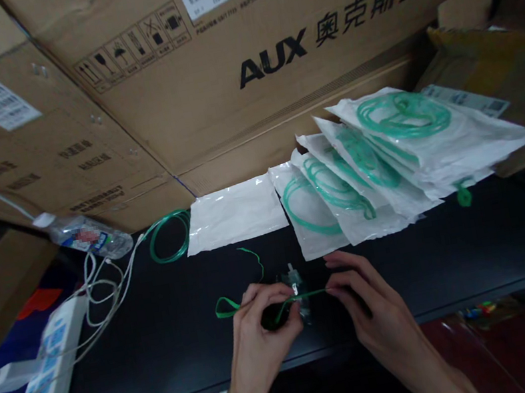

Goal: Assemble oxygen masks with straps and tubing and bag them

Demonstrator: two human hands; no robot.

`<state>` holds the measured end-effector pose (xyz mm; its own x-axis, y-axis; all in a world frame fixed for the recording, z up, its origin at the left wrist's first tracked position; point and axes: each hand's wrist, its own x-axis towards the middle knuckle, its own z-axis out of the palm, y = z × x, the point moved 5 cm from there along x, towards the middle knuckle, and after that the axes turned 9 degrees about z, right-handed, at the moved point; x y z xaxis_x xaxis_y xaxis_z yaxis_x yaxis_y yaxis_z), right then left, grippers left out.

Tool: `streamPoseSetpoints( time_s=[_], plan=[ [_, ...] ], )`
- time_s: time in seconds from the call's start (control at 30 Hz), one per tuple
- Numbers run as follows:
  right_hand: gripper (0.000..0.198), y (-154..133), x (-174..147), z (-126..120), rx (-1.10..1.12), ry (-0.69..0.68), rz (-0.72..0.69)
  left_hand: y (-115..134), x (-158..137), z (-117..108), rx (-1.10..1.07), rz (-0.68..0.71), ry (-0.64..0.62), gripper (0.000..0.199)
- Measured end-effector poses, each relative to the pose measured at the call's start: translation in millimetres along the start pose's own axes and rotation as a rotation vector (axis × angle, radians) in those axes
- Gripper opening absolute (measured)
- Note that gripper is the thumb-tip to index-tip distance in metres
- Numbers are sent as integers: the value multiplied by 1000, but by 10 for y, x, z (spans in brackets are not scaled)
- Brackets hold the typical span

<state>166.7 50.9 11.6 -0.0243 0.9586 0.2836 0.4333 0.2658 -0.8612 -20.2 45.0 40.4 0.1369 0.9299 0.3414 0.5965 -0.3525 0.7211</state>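
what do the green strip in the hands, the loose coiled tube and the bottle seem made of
Green strip: perhaps elastic or ribbon, dull; it is thin and flat, texture too small to tell.
Coiled tube: likely soft plastic, glossy, bending in smooth loops with highlights.
Bottle: probably clear, shiny plastic; it is see-through with glints.

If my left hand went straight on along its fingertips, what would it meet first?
Apart from the green strap it holds, the left hand would probably meet the small clear plastic fitting first. Depth is unclear, so it might pass above it.
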Motion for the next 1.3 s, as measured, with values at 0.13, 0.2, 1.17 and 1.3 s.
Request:
streamPoseSetpoints(
  time_s=[0.13, 0.2, 1.17, 1.3],
  plan=[
    [14, 57, -29, -93, 54, -1, 70, -18, -40, -19, -3, -14, -5, 17],
    [10, 75, -46, -59, 150, -67, 168, 1, -45, -25, -8, -11, 7, 16],
    [14, -90, -101, 69, 234, -168, 174, 50, -109, -32, 61, 69, 1, 19],
    [18, -69, -93, 76, 470, -259, 384, 35, -90, -23, -22, 115, 2, 21]
  ],
)
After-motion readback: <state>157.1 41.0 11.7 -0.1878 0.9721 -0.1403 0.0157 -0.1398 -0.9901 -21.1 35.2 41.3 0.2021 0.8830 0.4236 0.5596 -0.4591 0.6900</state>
